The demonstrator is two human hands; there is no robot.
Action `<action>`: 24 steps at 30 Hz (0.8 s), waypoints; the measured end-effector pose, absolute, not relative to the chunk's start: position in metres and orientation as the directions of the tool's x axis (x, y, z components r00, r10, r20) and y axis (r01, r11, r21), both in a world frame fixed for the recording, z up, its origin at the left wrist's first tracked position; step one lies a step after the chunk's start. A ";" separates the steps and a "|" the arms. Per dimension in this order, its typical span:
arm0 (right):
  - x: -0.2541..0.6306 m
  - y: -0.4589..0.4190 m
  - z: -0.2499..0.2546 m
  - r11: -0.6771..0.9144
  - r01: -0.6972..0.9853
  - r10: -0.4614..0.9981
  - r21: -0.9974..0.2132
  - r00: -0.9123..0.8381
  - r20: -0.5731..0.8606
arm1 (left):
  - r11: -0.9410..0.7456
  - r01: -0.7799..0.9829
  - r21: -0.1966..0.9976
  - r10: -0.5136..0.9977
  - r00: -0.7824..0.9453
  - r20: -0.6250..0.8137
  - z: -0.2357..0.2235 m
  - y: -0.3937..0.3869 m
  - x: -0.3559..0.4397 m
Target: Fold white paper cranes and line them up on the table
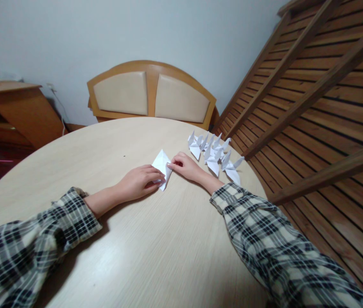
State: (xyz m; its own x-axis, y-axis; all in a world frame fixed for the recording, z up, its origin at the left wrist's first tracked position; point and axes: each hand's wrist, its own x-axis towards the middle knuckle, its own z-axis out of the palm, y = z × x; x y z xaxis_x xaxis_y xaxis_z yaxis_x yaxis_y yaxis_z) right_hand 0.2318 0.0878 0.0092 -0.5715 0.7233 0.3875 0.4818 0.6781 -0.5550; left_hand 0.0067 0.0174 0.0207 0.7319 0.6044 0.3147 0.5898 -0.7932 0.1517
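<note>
A white sheet of folded paper (pixel 161 163) lies on the round pale wooden table (pixel 136 239), shaped like a diamond. My left hand (pixel 139 182) rests on its lower part, fingers curled and pressing it down. My right hand (pixel 186 166) pinches the paper's right edge with closed fingertips. Both arms wear plaid sleeves.
Several finished white paper cranes (pixel 215 155) stand in a cluster just right of my right hand, near the table's edge. A wooden chair (pixel 151 94) with beige pads stands behind the table. A slatted wooden frame (pixel 312 107) leans at right; a wooden cabinet (pixel 14 111) stands at left.
</note>
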 end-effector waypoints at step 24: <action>0.230 0.085 0.003 0.667 0.595 0.745 -0.448 -0.533 0.401 | -0.805 0.558 0.199 0.590 0.723 0.358 0.021 0.013 0.006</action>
